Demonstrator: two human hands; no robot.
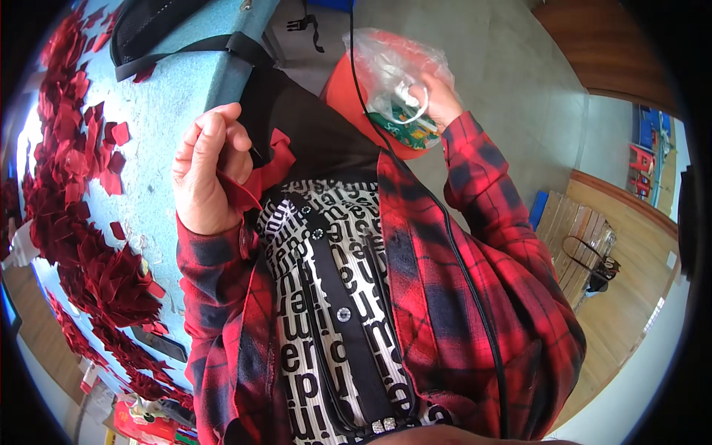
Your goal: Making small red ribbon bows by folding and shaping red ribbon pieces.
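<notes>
My left hand (210, 163) is raised at the table's edge, fingers curled and the thumb tip pressed to them. Whatever it pinches, if anything, is hidden. Dark red cloth pieces (259, 176) show beside that wrist, over my lap; whether the hand touches them I cannot tell. Out to the right, my right hand (439, 102) is closed on a crumpled clear plastic bag (382, 63) with a white loop (406, 111) by the fingers. Under the bag are a green printed package (400, 132) and a round red stool or tub (343, 89).
A light blue table (159, 141) runs along my left, strewn with heaps of dark red cloth petals (107, 278). On it lie a black strapped bag (152, 33) and a dark phone-like slab (159, 343). Flattened cardboard (571, 237) leans at the right.
</notes>
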